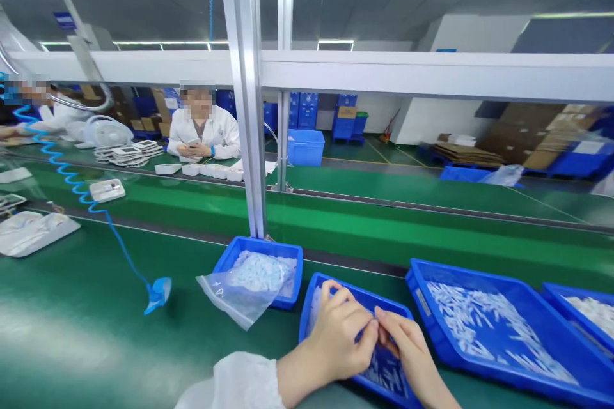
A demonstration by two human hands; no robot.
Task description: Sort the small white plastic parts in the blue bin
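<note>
My left hand (338,335) and my right hand (407,348) meet fingertip to fingertip over a small blue bin (320,287) of small white parts at the near edge of the green bench. Both hands have their fingers pinched together; what they pinch is too small to make out. A white sleeve (235,383) covers my left forearm.
A second small blue bin (230,255) holds a clear plastic bag (240,291) of white parts. A large blue tray (542,358) of white pieces lies on the right. A blue coiled hose (71,182) ends at a nozzle (157,294). An aluminium post (249,108) stands ahead. A seated person in white (204,131) works opposite.
</note>
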